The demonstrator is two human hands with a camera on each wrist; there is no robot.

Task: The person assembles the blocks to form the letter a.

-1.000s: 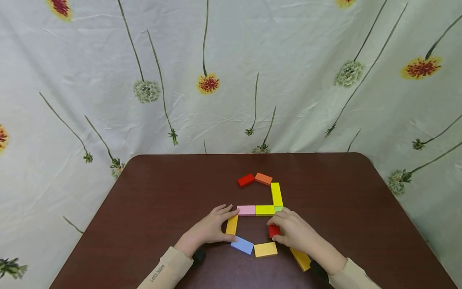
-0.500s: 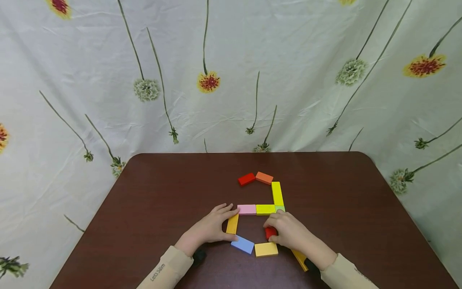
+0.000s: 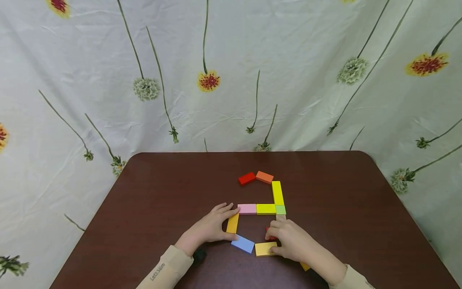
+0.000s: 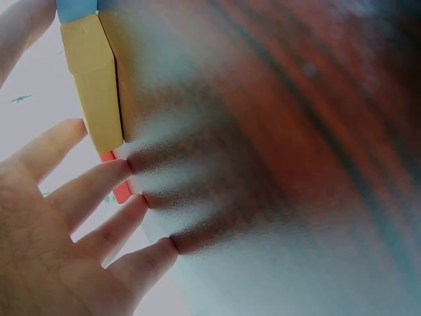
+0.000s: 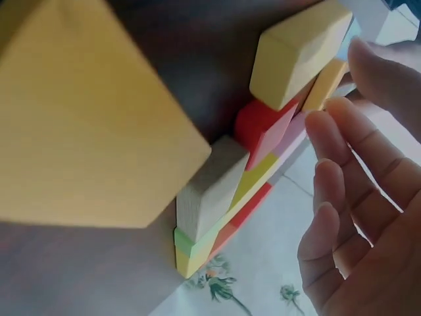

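Observation:
My left hand [image 3: 209, 225] rests with fingers spread along an amber block [image 3: 232, 223]. Its thumb reaches the blue block [image 3: 242, 244], and its index fingertip is at the pink block [image 3: 247, 209]. Over the lower right of the block outline, my right hand [image 3: 293, 240] has relaxed fingers with nothing pinched between them. Its thumb overlaps a pale yellow block [image 3: 263, 249] in the head view. Mostly hidden behind its fingers lies a red block [image 5: 263, 128]. Beside that, a plain wooden block [image 5: 210, 187] adjoins the green one [image 3: 280, 209].
A yellow block [image 3: 265, 209] lies between pink and green, and another yellow block [image 3: 277, 192] runs up from the green. Farther back are orange [image 3: 264, 177] and red [image 3: 247, 178] blocks. Under my right wrist is an orange-yellow block [image 3: 304, 266]. Floral cloth [image 3: 303, 80] hangs behind the table.
My right hand slid the red block left and toward me, then let go and shifted right. The wooden block's end now shows below the green one. My left hand stayed put.

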